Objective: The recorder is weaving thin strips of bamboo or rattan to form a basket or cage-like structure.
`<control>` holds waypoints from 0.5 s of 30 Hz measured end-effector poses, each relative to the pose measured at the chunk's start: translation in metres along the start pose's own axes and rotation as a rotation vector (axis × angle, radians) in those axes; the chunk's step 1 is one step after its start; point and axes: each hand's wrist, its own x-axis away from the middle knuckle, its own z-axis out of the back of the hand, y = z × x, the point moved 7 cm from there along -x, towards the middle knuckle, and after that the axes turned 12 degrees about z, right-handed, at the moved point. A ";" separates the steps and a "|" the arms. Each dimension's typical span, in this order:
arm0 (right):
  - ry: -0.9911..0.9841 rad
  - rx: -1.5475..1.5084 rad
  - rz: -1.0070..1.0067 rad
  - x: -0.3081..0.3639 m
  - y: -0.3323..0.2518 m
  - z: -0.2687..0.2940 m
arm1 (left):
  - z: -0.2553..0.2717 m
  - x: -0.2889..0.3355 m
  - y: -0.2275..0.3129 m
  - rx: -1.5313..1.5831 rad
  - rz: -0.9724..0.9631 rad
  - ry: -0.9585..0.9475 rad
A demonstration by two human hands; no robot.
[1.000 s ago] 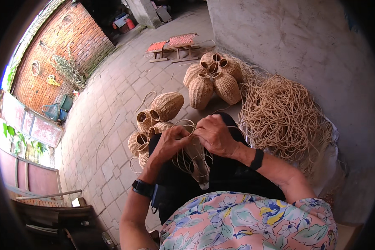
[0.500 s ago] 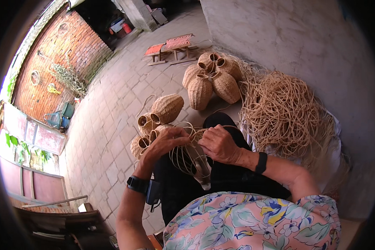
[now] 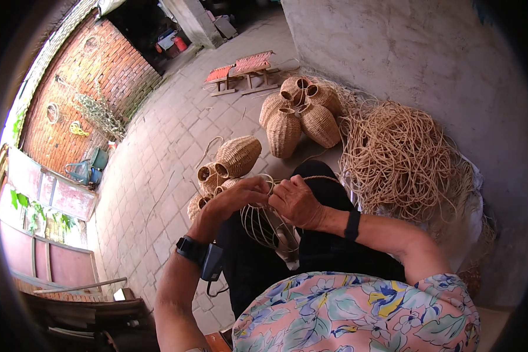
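Over my lap, an open frame of thin bent rods (image 3: 256, 227) hangs below my hands, tapering toward my knees. My left hand (image 3: 240, 193) is closed on the frame's upper rim, fingers bent around it. Right beside it, my right hand (image 3: 297, 202) pinches a tan straw cord (image 3: 321, 177), which trails off to the right across my dark-trousered knee. The two hands nearly touch; the exact spot where cord and rim meet is hidden by my fingers. Just beyond my left hand lie several woven jar-shaped baskets (image 3: 239, 156), on their sides.
More woven baskets (image 3: 284, 134) stand in a cluster ahead, mouths up. A big tangled heap of straw cord (image 3: 399, 158) lies on a pale sheet at the right, by the grey wall (image 3: 405, 47). Farther off are low stools (image 3: 253, 61) with red woven seats on the paved floor (image 3: 158, 152).
My right hand has moved left, closer to my left hand, with the cord held in its fingers. My left hand stays at the frame's rim. The whole view has shifted slightly.
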 end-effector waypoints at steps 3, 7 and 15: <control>0.043 -0.015 0.017 0.004 -0.001 0.002 | 0.000 -0.003 -0.008 0.140 0.018 0.008; 0.053 -0.093 -0.058 0.011 0.004 0.003 | 0.001 -0.010 -0.024 0.210 0.037 0.083; 0.068 -0.604 -0.484 0.023 0.018 0.002 | -0.007 0.000 -0.023 -0.016 -0.085 0.379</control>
